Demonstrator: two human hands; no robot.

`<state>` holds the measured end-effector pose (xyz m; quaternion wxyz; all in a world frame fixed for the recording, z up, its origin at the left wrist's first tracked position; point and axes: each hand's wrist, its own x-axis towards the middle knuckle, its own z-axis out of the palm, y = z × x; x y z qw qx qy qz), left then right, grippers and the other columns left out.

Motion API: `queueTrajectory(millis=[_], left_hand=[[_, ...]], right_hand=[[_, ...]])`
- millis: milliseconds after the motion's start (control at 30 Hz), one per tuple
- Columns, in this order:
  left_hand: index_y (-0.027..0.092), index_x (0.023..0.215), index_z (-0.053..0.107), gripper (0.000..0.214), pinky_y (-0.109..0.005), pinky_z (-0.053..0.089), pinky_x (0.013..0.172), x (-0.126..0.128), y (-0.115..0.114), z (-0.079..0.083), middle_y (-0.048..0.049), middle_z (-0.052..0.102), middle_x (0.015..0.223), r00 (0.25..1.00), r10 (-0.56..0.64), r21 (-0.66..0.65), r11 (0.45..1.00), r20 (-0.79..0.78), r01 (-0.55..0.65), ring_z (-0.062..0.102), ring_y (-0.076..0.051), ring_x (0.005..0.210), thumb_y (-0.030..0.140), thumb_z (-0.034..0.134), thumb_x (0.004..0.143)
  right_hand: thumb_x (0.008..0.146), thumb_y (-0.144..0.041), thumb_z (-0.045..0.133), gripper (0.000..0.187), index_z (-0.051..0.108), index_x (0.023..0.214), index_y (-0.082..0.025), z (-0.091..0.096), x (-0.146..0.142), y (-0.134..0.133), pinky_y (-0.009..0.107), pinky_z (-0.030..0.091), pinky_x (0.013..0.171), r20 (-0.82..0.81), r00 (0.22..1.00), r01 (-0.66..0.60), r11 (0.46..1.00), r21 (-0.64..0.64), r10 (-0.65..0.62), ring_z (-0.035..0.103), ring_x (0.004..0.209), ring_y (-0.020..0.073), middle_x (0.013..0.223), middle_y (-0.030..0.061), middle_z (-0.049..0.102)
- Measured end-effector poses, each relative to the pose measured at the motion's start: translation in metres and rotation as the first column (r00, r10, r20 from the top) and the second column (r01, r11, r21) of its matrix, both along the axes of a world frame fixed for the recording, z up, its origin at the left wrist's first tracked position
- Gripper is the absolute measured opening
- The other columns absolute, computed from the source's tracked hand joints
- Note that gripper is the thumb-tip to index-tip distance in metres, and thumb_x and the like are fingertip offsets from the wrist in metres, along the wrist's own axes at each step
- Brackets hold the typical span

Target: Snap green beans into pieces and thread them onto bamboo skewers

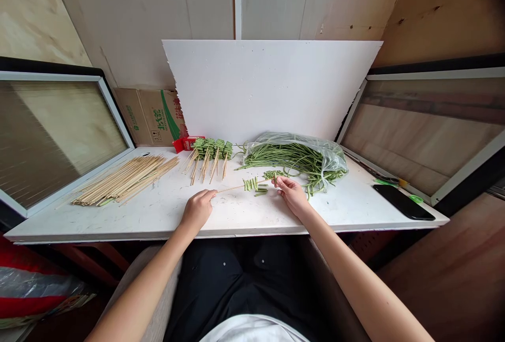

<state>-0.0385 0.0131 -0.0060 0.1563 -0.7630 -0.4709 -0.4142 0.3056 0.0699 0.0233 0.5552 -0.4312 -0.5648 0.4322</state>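
My left hand (198, 208) is closed around one end of a thin wooden skewer (231, 189), which slants up to the right above the white table. Several short pieces of green bean (250, 184) are threaded on it toward its far end. At that end my right hand (291, 194) pinches a green bean piece (275, 177) between thumb and fingertips, against the skewer tip. Loose cut bean pieces (261, 192) lie on the table under the skewer. A small pile of cut pieces (269, 174) sits just behind, partly covered by my right hand.
Bare skewers (126, 179) lie heaped at the left. Finished bean skewers (213, 148) are stacked behind, near a cardboard box (152, 116). A clear plastic bag (335, 157) of long green beans (288, 155) lies at back right. A black phone (402, 201) rests near the right edge.
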Motion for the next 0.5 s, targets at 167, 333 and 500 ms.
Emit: queueTrajectory(millis=[167,333,500], left_hand=[[0.019,0.106,0.074,0.049,-0.029,0.063,0.076,-0.0002,0.0000,-0.0010,-0.0049,0.078,0.092,1.000,0.001,-0.012,1.000,0.004,-0.001,0.075,-0.019,0.085,-0.008,0.044,0.079],[0.019,0.105,0.074,0.050,-0.029,0.062,0.076,-0.0003,-0.0005,-0.0009,-0.0050,0.077,0.092,1.000,0.005,-0.023,1.000,-0.001,-0.005,0.074,-0.020,0.084,-0.009,0.044,0.077],[0.018,0.102,0.073,0.050,-0.028,0.060,0.073,-0.0009,-0.0002,-0.0010,-0.0047,0.077,0.089,0.999,0.026,-0.015,1.000,-0.048,-0.027,0.073,-0.020,0.082,-0.011,0.044,0.074]], right_hand=[[0.070,-0.076,0.076,0.061,0.075,0.094,-0.020,-0.0019,0.0009,0.0015,0.029,0.047,0.067,-0.047,0.999,-0.027,0.999,-0.031,0.025,0.063,0.081,0.0197,0.089,0.0066,0.074],[0.073,-0.074,0.075,0.059,0.077,0.096,-0.020,-0.0046,0.0019,0.0035,0.029,0.046,0.068,-0.040,0.998,-0.042,0.998,-0.052,0.040,0.063,0.084,0.0202,0.094,0.0073,0.075],[0.076,-0.072,0.074,0.056,0.078,0.094,-0.019,-0.0071,0.0018,0.0045,0.030,0.046,0.069,-0.024,0.999,-0.025,0.999,-0.047,0.024,0.064,0.087,0.0217,0.097,0.0088,0.076]])
